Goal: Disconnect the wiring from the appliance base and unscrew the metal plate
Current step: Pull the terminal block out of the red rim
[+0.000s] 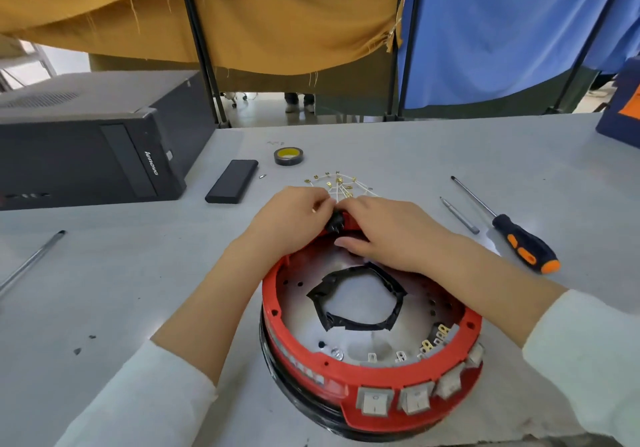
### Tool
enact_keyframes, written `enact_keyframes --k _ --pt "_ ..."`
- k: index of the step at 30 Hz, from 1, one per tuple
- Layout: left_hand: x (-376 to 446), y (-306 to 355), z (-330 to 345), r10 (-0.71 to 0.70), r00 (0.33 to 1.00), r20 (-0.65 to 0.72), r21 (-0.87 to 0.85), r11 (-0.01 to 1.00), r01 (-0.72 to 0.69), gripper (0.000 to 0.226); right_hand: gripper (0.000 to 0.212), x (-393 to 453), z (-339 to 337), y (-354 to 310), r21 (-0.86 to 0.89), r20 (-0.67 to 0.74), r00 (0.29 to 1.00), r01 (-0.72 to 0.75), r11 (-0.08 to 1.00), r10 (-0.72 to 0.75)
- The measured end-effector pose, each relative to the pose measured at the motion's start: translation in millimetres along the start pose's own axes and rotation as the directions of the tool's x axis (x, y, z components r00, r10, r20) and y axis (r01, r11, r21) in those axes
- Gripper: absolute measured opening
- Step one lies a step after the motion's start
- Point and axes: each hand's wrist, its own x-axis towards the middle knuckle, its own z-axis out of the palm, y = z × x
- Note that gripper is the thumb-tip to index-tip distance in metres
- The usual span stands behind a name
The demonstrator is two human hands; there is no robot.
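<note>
At the far rim of the red appliance base (349, 386) on the counter (138, 273), both hands' fingers pinch a black plug (335, 223). The base looks rigid and light; its white wires (334, 186) are thin and soft, best held at the terminals. Four rocker switches (375, 401) show; one screwdriver (512, 235).

Counting outward from the one red base (374, 370): two hands (294, 219) (391, 231) meet at its far rim. Four white switches (375, 401) show on its near wall, and one black taped ring (356, 296) lies inside it. Right of the base lie one screwdriver (519, 242) and one loose bit (459, 214). Beyond the base are one tape roll (288, 155), one black box (232, 181) and one bundle of wires (334, 185). Left of the base sit one computer (90, 148) and one metal rod (31, 259).
</note>
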Motion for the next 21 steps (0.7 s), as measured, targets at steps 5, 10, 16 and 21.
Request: enact_keyframes --k 5,10,16,21 --pt "-6.4 11.2 -0.2 0.051 0.999 -0.008 0.456 0.889 -0.042 0.025 0.051 16.5 -9.4 -6.8 -0.238 -0.023 0.998 0.059 0.97 -0.066" --pt "-19.1 9.1 0.9 -0.117 0.977 0.176 0.146 0.985 0.092 0.033 0.042 17.9 -6.6 -12.9 -0.245 -0.108 0.98 0.139 0.96 -0.169" --pt "-17.1 13.6 0.8 -0.105 0.979 0.178 0.045 0.994 0.098 0.033 0.04 19.6 -1.8 -9.1 -0.232 -0.13 0.979 0.121 0.965 -0.154" --pt "-12.5 5.1 5.5 -0.114 0.983 0.142 -0.003 0.993 0.116 0.037 0.041 26.6 5.1 -7.3 -0.228 -0.071 0.992 0.085 0.97 -0.104"
